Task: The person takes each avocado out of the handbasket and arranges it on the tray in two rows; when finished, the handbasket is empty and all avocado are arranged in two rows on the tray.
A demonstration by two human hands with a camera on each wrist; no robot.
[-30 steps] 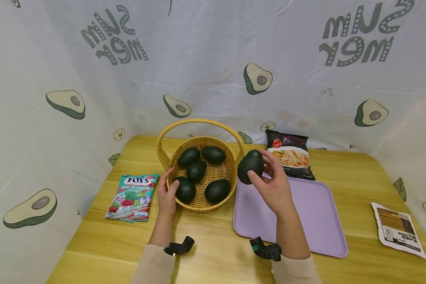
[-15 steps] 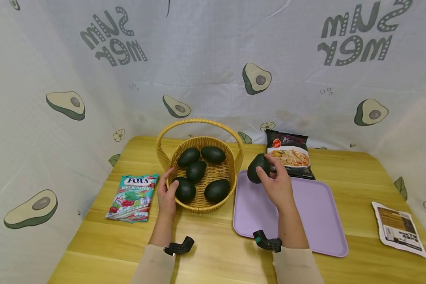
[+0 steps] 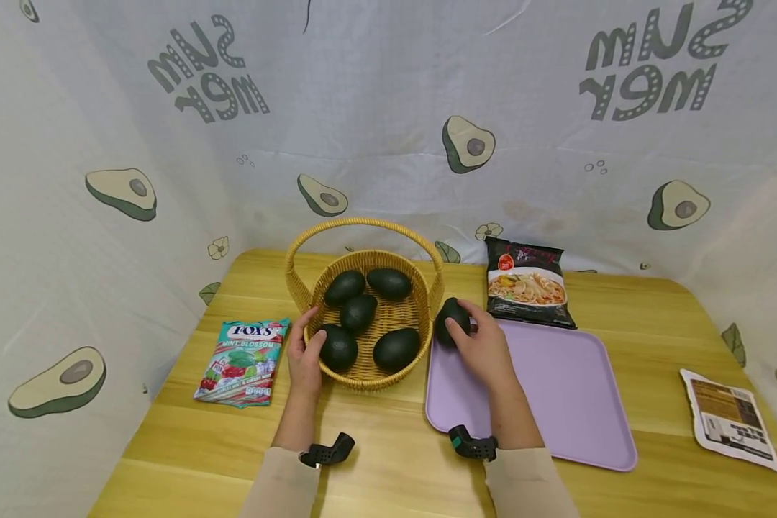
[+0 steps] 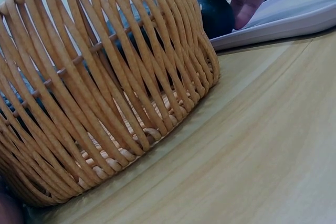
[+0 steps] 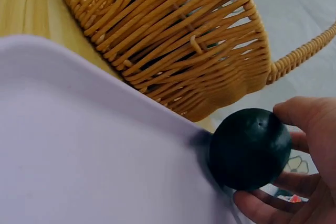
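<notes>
My right hand point(image 3: 487, 350) grips a dark green avocado point(image 3: 451, 324) at the back left corner of the lilac tray point(image 3: 570, 403), beside the basket. In the right wrist view the avocado point(image 5: 249, 149) sits low against the tray's rim, thumb on one side and fingers on the other. A yellow wicker basket point(image 3: 370, 383) with a tall handle stands to the left, several avocados inside it. My left hand point(image 3: 305, 363) holds the basket's left rim, its thumb beside the nearest avocado point(image 3: 339, 348). In the left wrist view the basket wall point(image 4: 105, 87) hides most of its contents.
A teal candy bag point(image 3: 242, 362) lies left of the basket. Behind the tray is a black noodle packet point(image 3: 527, 284). A white and brown packet point(image 3: 730, 421) lies at the far right. A printed white curtain point(image 3: 388, 108) hangs behind the table.
My right hand has lowered the avocado from beside the basket handle to the tray's back left corner, swinging right and then back left. The left hand and basket have stayed put.
</notes>
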